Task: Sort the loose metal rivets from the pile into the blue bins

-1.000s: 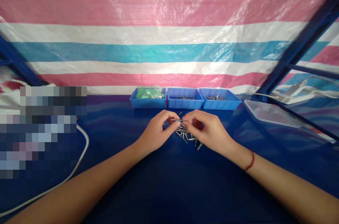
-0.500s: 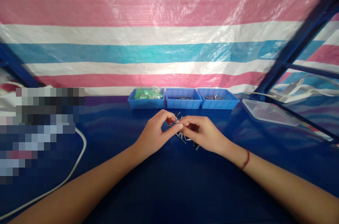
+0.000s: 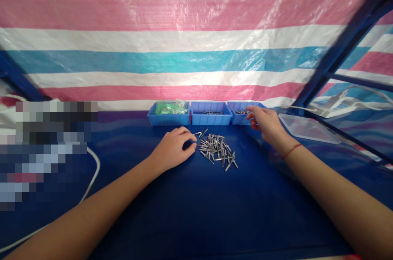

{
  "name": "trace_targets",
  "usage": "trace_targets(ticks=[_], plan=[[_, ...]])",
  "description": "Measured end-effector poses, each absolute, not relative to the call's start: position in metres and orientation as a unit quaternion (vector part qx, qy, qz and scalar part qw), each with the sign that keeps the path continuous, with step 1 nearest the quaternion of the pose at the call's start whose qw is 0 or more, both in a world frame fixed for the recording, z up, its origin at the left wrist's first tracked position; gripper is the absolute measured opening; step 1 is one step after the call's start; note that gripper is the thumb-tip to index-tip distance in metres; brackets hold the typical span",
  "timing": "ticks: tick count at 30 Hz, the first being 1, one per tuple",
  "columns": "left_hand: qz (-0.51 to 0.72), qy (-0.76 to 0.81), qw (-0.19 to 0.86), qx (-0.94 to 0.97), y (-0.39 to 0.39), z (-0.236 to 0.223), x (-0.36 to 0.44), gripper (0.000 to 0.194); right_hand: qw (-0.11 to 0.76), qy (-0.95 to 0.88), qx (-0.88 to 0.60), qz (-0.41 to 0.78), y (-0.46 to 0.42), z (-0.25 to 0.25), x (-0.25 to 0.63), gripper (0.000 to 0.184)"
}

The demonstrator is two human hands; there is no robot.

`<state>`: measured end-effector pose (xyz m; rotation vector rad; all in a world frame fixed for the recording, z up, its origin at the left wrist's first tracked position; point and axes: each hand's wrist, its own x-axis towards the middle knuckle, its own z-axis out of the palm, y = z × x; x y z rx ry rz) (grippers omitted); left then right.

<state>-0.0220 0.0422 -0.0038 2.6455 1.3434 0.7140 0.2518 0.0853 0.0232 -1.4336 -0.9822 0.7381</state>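
Observation:
A loose pile of silver blind rivets (image 3: pixel 217 148) lies on the dark blue table. My left hand (image 3: pixel 174 148) rests at the pile's left edge, thumb and fingers slightly apart with nothing visible between them. A few rivets lie just beyond its fingertips. My right hand (image 3: pixel 267 125) is over the front right of the right blue bin (image 3: pixel 238 119), fingers loosely bent and apart, and I see nothing held in it. More small metal pieces show inside that bin, partly hidden by the hand.
The middle blue bin (image 3: pixel 211 119) holds thin metal pieces, and the left blue bin (image 3: pixel 168 120) a green plastic bag. A translucent lid (image 3: pixel 308 129) lies at right near a white power strip (image 3: pixel 337 104). A white cable (image 3: pixel 95 170) runs along the left.
My hands were together over the pile. The right hand has moved right and away to the right bin, uncovering the rivets; the left has drawn back slightly left.

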Motion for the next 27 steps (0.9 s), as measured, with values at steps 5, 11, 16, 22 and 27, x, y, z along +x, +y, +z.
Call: trace_targets(ticks=[5,11,16,22,27], plan=[[0.206,0.437,0.042,0.875,0.041,-0.004,-0.021,0.020,0.565,-0.469,-0.603,0.313,0.079,0.021,0.240,0.014],[0.183,0.432,0.015,0.883,0.036,-0.002,-0.017,0.024,0.398,-0.756,-0.489,0.177,0.050,0.013,0.208,0.018],[0.235,0.407,-0.005,0.883,0.030,0.002,-0.012,0.020,0.257,-0.884,-0.384,0.075,0.022,0.011,0.186,0.018],[0.402,0.388,0.124,0.820,0.023,0.003,-0.006,0.011,0.326,-0.864,-0.367,0.111,0.018,0.015,0.185,0.020],[0.430,0.391,0.200,0.789,0.021,0.002,-0.003,0.015,0.377,-0.835,-0.360,0.178,0.017,0.015,0.182,0.018]])
